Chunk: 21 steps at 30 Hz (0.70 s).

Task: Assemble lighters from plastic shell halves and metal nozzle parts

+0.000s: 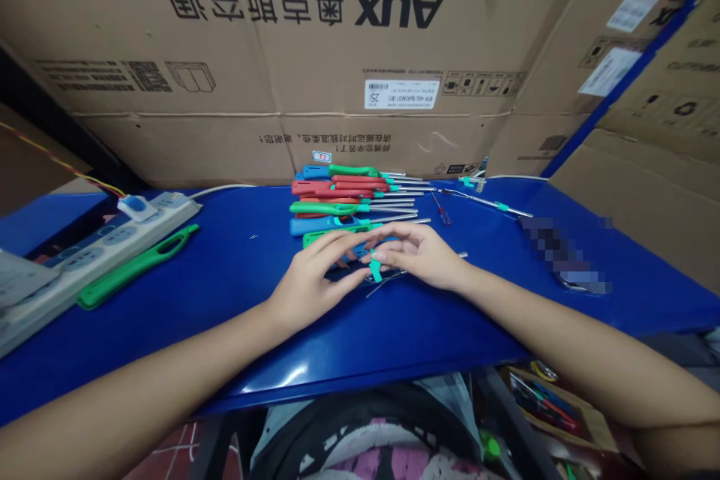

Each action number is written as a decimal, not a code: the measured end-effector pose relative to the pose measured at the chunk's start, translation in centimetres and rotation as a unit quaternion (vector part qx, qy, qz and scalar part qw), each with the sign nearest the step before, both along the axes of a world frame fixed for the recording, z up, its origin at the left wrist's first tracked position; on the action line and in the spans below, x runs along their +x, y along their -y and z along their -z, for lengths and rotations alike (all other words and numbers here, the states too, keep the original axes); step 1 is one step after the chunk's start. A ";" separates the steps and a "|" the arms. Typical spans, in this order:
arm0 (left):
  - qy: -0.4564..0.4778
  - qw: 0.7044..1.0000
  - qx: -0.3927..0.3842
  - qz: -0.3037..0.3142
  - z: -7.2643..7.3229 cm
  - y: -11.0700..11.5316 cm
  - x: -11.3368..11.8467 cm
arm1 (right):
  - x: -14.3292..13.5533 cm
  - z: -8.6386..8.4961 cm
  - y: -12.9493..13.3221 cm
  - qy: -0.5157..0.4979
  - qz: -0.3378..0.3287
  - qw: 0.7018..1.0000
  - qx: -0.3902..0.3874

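My left hand [315,277] and my right hand [430,256] meet above the blue tabletop, fingertips close together. Between them is a small teal plastic piece [376,268], pinched by the thumb and fingers of both hands. Thin metal rods or wires show just below it, partly hidden by the fingers. Behind the hands lies a row of long-necked gas lighters, among them a red one [310,188], a light green one [320,207] and a blue one [315,226]. Their metal tubes point right. My fingers cover part of the nearest lighters.
On the left, a green lighter shell [138,268] lies beside a white power strip [104,249]. A small screwdriver [443,214], a loose metal tube with a teal part [500,206] and a blurred dark object [562,255] lie right. Cardboard [315,97] walls the back.
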State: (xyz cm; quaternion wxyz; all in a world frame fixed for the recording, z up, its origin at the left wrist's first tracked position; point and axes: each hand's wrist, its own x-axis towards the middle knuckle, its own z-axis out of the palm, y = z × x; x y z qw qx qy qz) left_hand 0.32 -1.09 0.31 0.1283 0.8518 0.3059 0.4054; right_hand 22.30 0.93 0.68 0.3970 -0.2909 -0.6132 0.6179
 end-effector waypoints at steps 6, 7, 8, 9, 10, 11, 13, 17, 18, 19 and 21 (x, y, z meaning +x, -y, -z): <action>-0.002 0.997 0.074 0.034 -0.1 0.0 0.0 | -0.1 0.4 -0.1 -0.024 -0.017 1.000 0.001; 0.003 0.996 0.078 0.039 -0.2 0.1 0.1 | -0.1 0.4 -0.1 -0.023 -0.021 0.999 0.010; 0.013 0.996 0.074 0.041 -0.2 0.1 0.1 | -0.1 0.5 -0.1 -0.019 -0.023 0.999 0.022; 0.029 0.997 0.064 0.039 -0.3 0.2 0.2 | -0.1 0.6 0.0 -0.008 -0.026 0.999 0.036; 0.047 0.997 0.046 0.035 -0.3 0.3 0.3 | -0.1 0.6 0.0 0.009 -0.028 0.998 0.053; 0.064 0.997 0.019 0.028 -0.3 0.3 0.4 | -0.1 0.7 0.1 0.028 -0.027 0.996 0.074; 0.102 0.993 -0.062 0.008 -0.3 0.3 0.6 | 0.0 0.7 0.3 0.067 -0.004 0.989 0.130; 0.200 0.921 -0.333 -0.010 -0.5 0.0 1.0 | 0.4 0.3 0.4 0.150 0.091 0.919 0.354; 0.219 0.890 -0.400 -0.002 -0.6 0.0 1.1 | 0.6 0.1 0.3 0.176 0.099 0.882 0.425; 0.234 0.859 -0.456 0.007 -0.8 -0.1 1.1 | 0.8 0.0 0.2 0.199 0.099 0.843 0.489; 0.253 0.806 -0.535 0.026 -1.1 -0.1 1.2 | 1.1 -0.4 0.1 0.225 0.095 0.779 0.578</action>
